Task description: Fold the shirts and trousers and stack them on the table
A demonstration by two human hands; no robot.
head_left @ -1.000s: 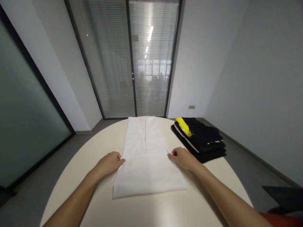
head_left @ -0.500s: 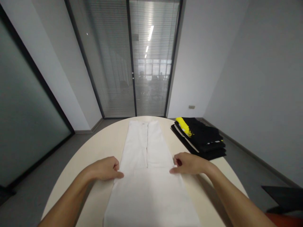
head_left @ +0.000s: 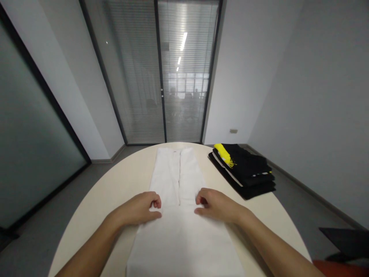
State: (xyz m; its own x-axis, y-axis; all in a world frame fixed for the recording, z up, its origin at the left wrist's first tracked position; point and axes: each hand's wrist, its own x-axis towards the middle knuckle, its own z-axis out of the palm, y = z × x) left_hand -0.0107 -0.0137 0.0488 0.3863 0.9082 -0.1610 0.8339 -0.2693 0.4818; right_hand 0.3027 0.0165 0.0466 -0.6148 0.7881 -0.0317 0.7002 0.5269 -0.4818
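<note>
Right hand (head_left: 216, 205) farther from black stack (head_left: 248, 167), over white cloth (head_left: 183, 244)

Hands (head_left: 138, 209) bare; slender wrists (head_left: 114, 218) bare; forearms (head_left: 91, 241) likewise bare as far as visible.

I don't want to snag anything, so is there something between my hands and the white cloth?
Nothing visible: your left hand and right hand are both over the white cloth. The dark folded pile sits off to the right, not between.
</note>
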